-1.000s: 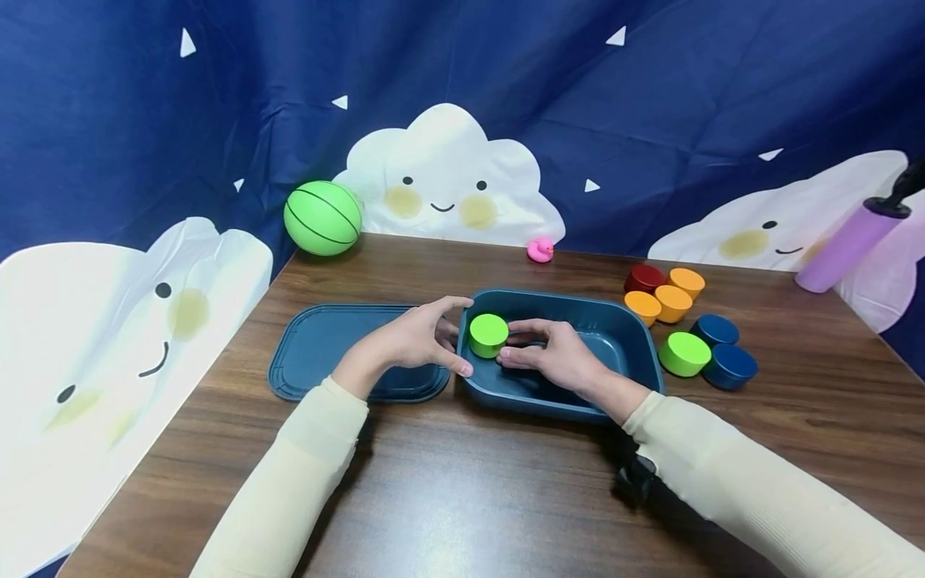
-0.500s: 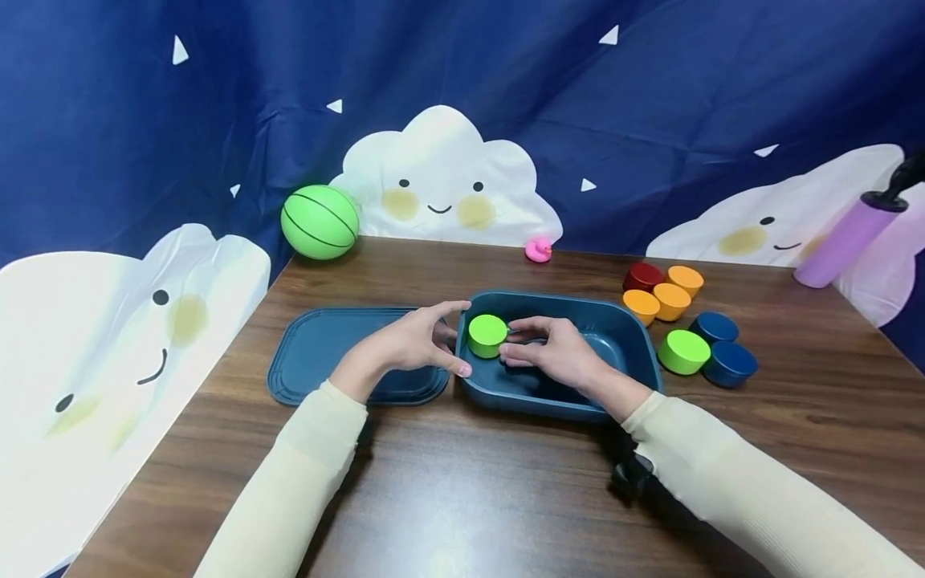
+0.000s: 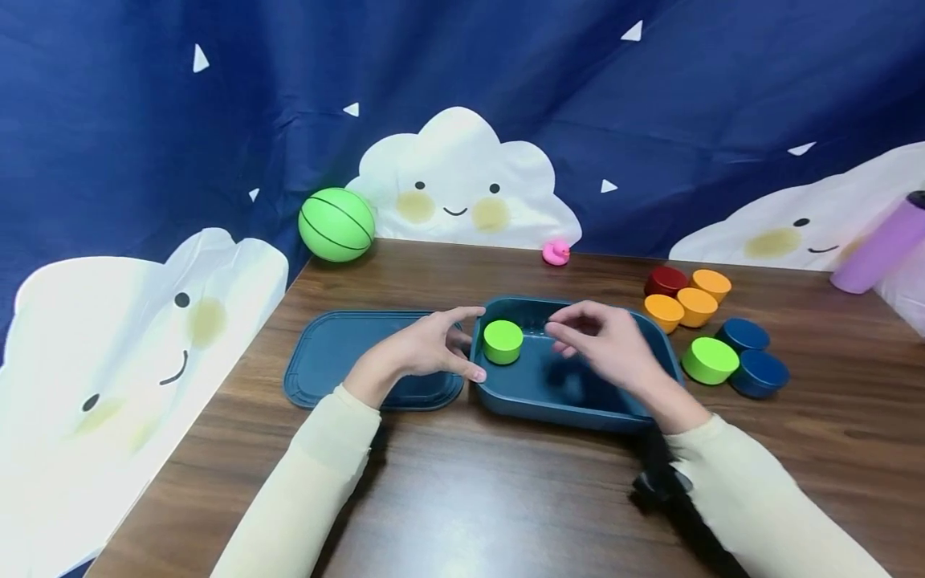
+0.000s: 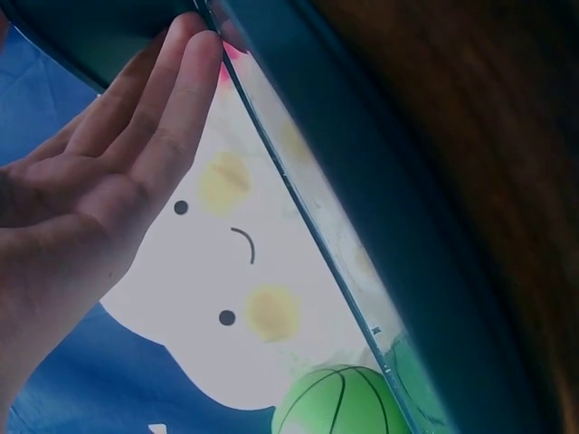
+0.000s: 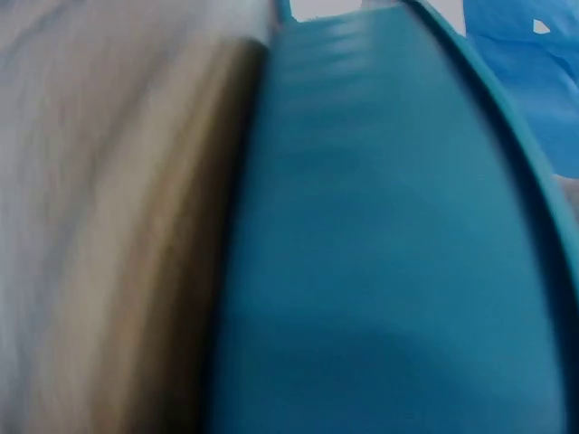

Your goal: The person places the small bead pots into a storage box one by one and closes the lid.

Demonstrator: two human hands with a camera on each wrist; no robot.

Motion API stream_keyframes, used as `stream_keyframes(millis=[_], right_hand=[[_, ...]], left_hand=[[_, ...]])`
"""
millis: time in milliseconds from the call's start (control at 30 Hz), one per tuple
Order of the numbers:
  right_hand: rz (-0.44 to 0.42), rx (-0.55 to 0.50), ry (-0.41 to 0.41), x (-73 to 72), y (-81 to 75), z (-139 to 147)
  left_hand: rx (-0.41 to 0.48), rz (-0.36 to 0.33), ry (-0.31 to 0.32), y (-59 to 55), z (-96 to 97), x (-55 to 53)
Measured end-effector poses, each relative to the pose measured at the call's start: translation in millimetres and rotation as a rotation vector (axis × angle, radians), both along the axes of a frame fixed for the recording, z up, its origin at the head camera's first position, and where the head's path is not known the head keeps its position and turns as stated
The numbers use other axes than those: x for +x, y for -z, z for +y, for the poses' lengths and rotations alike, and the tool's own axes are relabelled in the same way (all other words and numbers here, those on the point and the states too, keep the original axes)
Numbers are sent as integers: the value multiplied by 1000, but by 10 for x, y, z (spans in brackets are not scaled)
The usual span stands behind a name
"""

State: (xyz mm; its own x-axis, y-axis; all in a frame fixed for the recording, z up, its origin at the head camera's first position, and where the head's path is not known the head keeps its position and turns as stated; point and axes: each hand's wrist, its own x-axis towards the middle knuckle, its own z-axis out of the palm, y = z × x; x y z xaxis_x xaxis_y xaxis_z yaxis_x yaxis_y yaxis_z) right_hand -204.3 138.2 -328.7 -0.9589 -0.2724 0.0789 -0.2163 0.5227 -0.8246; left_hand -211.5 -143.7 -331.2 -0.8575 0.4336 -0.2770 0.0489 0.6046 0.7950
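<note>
My left hand braces the left end of a dark blue plastic box, thumb at its front corner and forefinger at the back one. In the left wrist view the fingers reach the rim. Inside the box, a short green cylinder stands by the left wall. To its right, over the box, hovers my right hand, fingers loosely curled with nothing between them and apart from the cylinder. The right wrist view is blurred and shows mostly the box's blue wall.
A flat blue lid lies left of the box. Right of it stand several short cylinders: red, orange, blue and green. Behind are a green ball, a pink duck and a purple pump.
My right hand has let go of the green cylinder and drawn up and to the right. The cylinder stays in the box's left end. My left hand keeps its place; the head view has shifted slightly.
</note>
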Motion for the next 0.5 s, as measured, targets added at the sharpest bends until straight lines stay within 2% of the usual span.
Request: stream_keyframes(millis=[133,200,267,333,400,433,500], right_hand=[[179,-10,59,114,-55,365],[234,-51,96,164,-59,545],[258,-103,136,203,-50,704],[252,-203,151,222,-36,846],[241,-295,151,225,-19,972],[251,-305,157,219,-13,1030],[247,-402,130,188,-1,1133]], left_hand=[[-1,-5,6,6,79,0],[-10,-3,4,5,95,0],[-18,0,4,2,91,-1],[-19,5,5,2,70,-3],[-17,12,8,4,38,-4],[-11,12,8,6,20,-4],[0,14,6,13,-17,-4]])
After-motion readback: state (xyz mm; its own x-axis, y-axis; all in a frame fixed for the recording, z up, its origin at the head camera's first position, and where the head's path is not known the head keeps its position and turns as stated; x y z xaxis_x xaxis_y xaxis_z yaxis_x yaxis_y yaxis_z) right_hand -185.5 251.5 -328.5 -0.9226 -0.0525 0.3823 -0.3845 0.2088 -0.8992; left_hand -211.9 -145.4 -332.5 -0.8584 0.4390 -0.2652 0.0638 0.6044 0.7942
